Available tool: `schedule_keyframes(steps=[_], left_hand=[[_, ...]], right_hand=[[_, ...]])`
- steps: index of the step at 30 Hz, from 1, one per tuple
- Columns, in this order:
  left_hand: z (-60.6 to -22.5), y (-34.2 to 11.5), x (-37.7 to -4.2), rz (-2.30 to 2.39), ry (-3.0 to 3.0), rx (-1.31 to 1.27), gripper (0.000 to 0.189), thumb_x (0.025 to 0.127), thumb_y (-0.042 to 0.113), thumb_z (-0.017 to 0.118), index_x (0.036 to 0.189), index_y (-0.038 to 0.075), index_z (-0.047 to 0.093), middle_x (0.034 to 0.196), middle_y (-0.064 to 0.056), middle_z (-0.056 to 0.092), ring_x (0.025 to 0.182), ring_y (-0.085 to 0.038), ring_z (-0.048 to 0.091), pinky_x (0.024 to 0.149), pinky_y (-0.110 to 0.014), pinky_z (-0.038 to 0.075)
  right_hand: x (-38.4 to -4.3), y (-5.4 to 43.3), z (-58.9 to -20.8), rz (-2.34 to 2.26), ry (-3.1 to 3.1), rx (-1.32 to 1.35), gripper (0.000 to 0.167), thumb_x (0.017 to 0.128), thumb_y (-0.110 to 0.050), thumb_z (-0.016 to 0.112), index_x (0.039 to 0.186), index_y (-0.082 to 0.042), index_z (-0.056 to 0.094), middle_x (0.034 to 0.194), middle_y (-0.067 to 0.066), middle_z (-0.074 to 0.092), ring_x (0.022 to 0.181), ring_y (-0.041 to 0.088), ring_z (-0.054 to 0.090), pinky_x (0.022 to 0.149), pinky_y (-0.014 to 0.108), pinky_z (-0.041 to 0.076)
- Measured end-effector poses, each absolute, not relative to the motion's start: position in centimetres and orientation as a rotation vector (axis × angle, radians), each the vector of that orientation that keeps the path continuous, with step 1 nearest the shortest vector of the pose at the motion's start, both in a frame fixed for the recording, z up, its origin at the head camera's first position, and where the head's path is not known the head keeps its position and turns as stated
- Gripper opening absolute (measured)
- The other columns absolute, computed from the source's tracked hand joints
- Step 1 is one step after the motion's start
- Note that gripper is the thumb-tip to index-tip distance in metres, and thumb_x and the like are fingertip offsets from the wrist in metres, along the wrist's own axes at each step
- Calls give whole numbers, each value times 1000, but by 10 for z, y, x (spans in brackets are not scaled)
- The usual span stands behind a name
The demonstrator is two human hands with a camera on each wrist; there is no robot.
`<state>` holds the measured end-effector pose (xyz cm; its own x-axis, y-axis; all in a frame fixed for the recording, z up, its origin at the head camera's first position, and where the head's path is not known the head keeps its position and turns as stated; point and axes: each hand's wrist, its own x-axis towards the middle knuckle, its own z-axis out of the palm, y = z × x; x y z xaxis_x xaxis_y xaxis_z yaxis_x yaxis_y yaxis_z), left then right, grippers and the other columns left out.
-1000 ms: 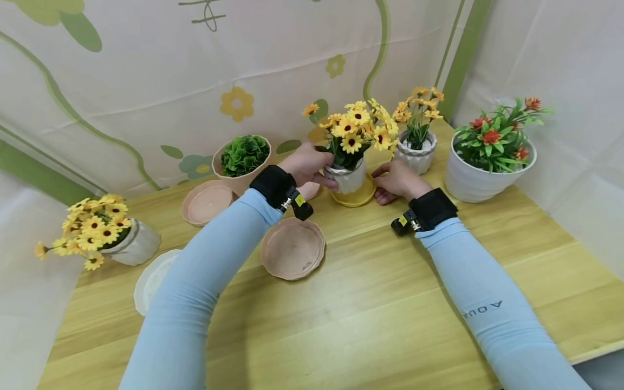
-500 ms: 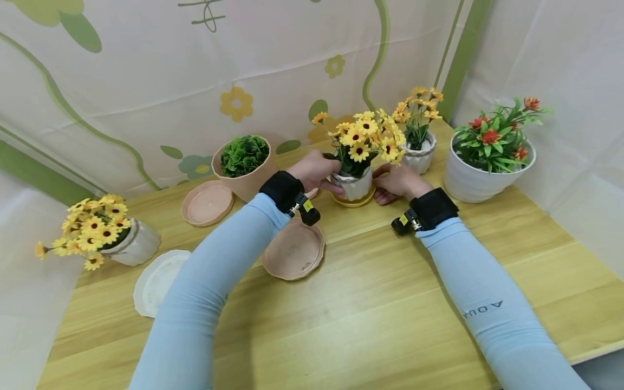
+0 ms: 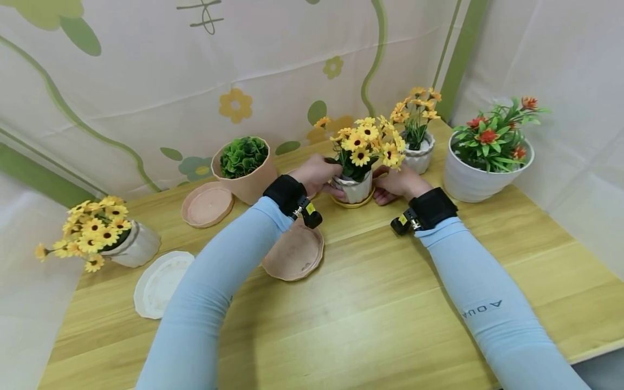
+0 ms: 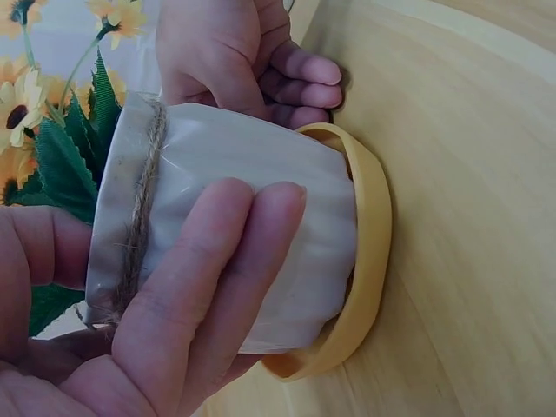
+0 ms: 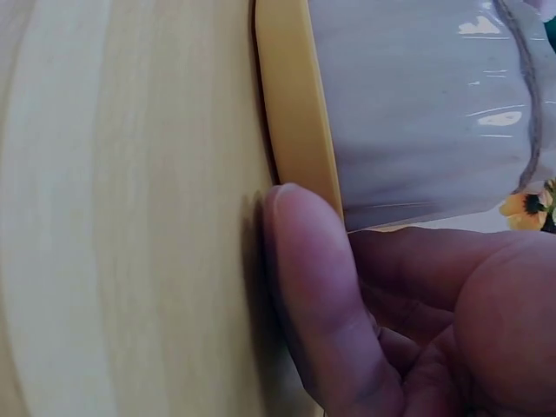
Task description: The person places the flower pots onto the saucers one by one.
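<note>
A white pot [image 3: 355,189] of yellow daisy-like flowers stands upright inside a yellow saucer [image 4: 375,234] on the table. Twine circles the pot below its rim. My left hand [image 3: 319,176] grips the pot from the left, two fingers lying along its side in the left wrist view. At the saucer's right edge, my right hand [image 3: 397,181] holds the saucer, its thumb [image 5: 313,261] against the rim with the other fingers bent behind. Part of the saucer is hidden under the pot.
Behind my right hand stands a white pot of orange flowers [image 3: 416,160]; a larger white pot [image 3: 480,179] is to its right. At left are a peach pot [image 3: 251,181], peach saucers [image 3: 207,205], a white saucer [image 3: 161,284] and a tipped flowerpot [image 3: 138,246]. Another peach saucer [image 3: 294,254] lies in front.
My left hand has moved right and down with the flowerpot, which has come down into the yellow saucer. My right hand has stayed at the saucer's edge.
</note>
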<state>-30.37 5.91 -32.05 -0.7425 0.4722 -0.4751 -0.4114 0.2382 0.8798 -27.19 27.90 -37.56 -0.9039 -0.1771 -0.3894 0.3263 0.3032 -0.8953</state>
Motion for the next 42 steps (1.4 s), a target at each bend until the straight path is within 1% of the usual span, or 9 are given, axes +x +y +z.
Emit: schedule_keyframes(steps=[6, 10, 16, 21, 26, 30, 37, 40, 42], left_hand=[[-322, 57, -304, 1572, 1811, 32, 32, 102, 2, 46, 133, -6, 47, 121, -21, 54, 88, -35, 67, 83, -41, 57], [-323, 56, -305, 1579, 1817, 62, 26, 102, 3, 47, 125, -8, 49, 117, -21, 54, 84, -35, 68, 84, -40, 57], [-325, 55, -305, 1587, 1849, 92, 13, 100, 0, 49, 106, -10, 54, 103, -21, 56, 78, -33, 70, 84, -40, 57], [-327, 55, -305, 1575, 1912, 126, 17, 100, 2, 51, 92, -10, 61, 91, -21, 58, 77, -33, 72, 89, -44, 54], [-326, 53, -302, 1550, 1930, 115, 20, 102, 7, 51, 92, -9, 60, 107, -26, 59, 87, -35, 72, 94, -43, 52], [-326, 52, -301, 1544, 1928, 123, 24, 103, 9, 49, 85, -5, 53, 117, -27, 56, 93, -36, 70, 93, -40, 52], [-325, 50, -299, 1567, 1905, 110, 35, 103, 8, 48, 69, 7, 39, 114, -24, 54, 96, -36, 69, 91, -39, 54], [-324, 49, -298, 1571, 1892, 107, 32, 103, 8, 47, 72, 4, 42, 121, -26, 53, 99, -36, 68, 91, -38, 53], [-322, 46, -298, 1567, 1895, 96, 24, 104, 9, 48, 82, -1, 49, 132, -25, 50, 100, -35, 68, 91, -34, 53]], right_hand=[[-272, 276, -373, -1637, 2142, 140, 39, 104, -11, 50, 137, 7, 41, 81, 18, 65, 62, 21, 68, 63, 35, 60], [-275, 274, -372, -1599, 2126, 173, 43, 105, -12, 46, 142, 6, 35, 82, 16, 64, 63, 18, 67, 64, 32, 59], [-276, 273, -372, -1596, 2119, 180, 45, 105, -11, 45, 145, 7, 31, 81, 15, 63, 62, 17, 67, 64, 31, 59], [-276, 276, -374, -1603, 2112, 168, 47, 105, -9, 44, 146, 8, 29, 80, 15, 64, 61, 17, 67, 63, 31, 59], [-275, 277, -374, -1595, 2125, 168, 47, 105, -11, 45, 146, 8, 30, 80, 14, 64, 62, 17, 67, 63, 31, 59], [-274, 276, -374, -1603, 2129, 167, 47, 105, -11, 46, 145, 8, 30, 81, 14, 64, 62, 17, 67, 63, 31, 59], [-274, 276, -374, -1613, 2123, 175, 47, 105, -9, 45, 145, 8, 30, 78, 14, 64, 61, 17, 67, 62, 31, 59], [-274, 276, -374, -1612, 2120, 179, 47, 105, -10, 45, 146, 9, 30, 78, 13, 64, 61, 17, 67, 62, 31, 59], [-274, 276, -375, -1611, 2120, 176, 47, 105, -9, 45, 145, 9, 30, 78, 14, 64, 61, 17, 67, 62, 31, 59]])
